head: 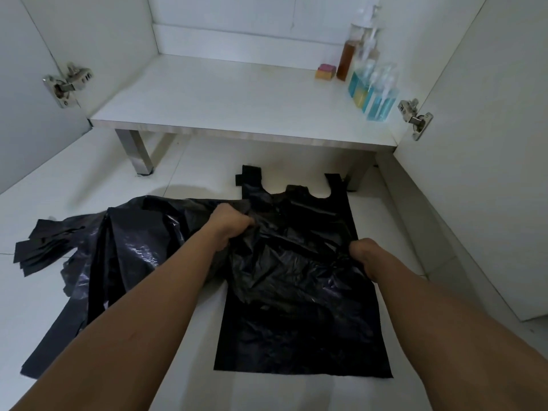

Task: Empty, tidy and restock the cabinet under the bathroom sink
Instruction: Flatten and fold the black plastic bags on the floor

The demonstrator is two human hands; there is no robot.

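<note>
We are clenching the left hand point(234, 222) and right hand point(364, 251) on a black plastic bag point(284, 262) lying on the floor point(89, 179), and we are judging restocking as only partway along: pump bottles point(376, 99) are occupying the cabinet shelf point(207, 99).

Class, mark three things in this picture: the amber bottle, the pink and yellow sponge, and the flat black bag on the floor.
amber bottle point(347, 60): head view, on its amber-filled body.
sponge point(326, 68): head view, on its pink top.
flat black bag point(302, 339): head view, on its smooth lower half.

Cabinet shelf point(207, 96) open at left – bottles point(367, 84) crowd its right corner
</note>
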